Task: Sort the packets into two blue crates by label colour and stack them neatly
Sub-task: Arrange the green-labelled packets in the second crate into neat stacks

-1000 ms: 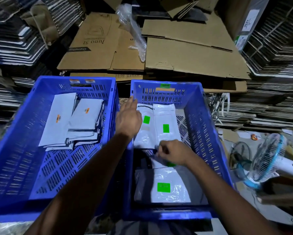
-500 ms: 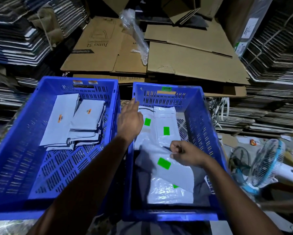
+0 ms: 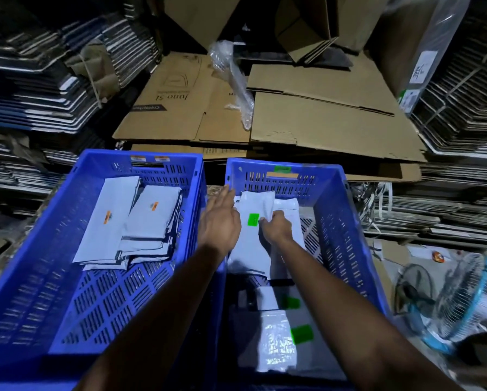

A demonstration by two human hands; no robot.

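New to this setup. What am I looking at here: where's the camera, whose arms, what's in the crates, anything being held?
There is no robot: a person wears one wide-angle camera on the head, looking forward and down, so the two bare arms are theirs. Two blue crates stand side by side. The left crate holds white packets with orange labels. The right crate holds packets with green labels, some near the front. The right hand grips a green-label packet at the back of the right crate. The left hand, fingers straight, rests at that packet's left edge. Flattened cardboard lies behind, and a fan stands at the right.
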